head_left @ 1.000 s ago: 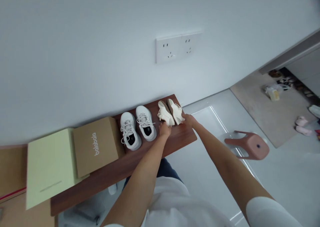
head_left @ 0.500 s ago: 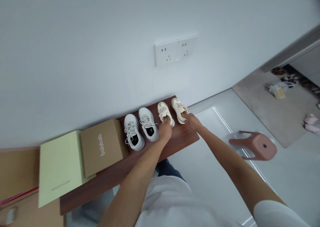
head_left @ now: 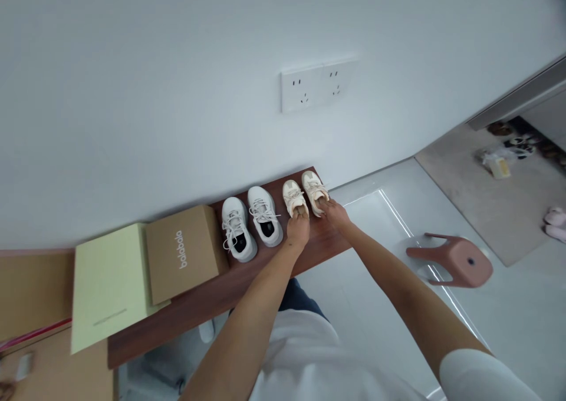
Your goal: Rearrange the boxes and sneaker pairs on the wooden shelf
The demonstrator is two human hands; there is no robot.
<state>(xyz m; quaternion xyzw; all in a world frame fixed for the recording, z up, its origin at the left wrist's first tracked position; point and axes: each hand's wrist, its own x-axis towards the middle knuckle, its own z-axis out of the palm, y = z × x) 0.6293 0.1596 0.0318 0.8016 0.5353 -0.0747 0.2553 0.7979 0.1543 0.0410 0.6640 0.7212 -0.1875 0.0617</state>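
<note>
Item 1: pair of cream sneakers, at the right end of the bench [head_left: 318,245], close to its back edge by the wall. The left cream sneaker [head_left: 293,195] and the right cream sneaker [head_left: 313,189] stand upright side by side, just beside each other. Their long axes run from the front edge toward the wall, toes at the wall, heels toward me.

Item 2: my left hand [head_left: 298,229]. It sits at the heel of the left cream sneaker, fingers curled onto the heel opening, grasping it. The shoe lies straight ahead of this hand, toward the wall.

Item 3: my right hand [head_left: 335,213]. Its fingertips are on the heel of the right cream sneaker, in a light pinch. How firm the hold is I cannot tell. Each hand is nearer to its own shoe; neither arm crosses the other.

Item 4: pair of white sneakers [head_left: 252,223], just left of the cream pair, same heading, untouched.

Item 5: brown shoebox [head_left: 179,255], further left, resting partly on a pale green lid [head_left: 106,283] toward the left end.

Item 6: pink stool [head_left: 455,262], on the floor, well apart to the right.
</note>
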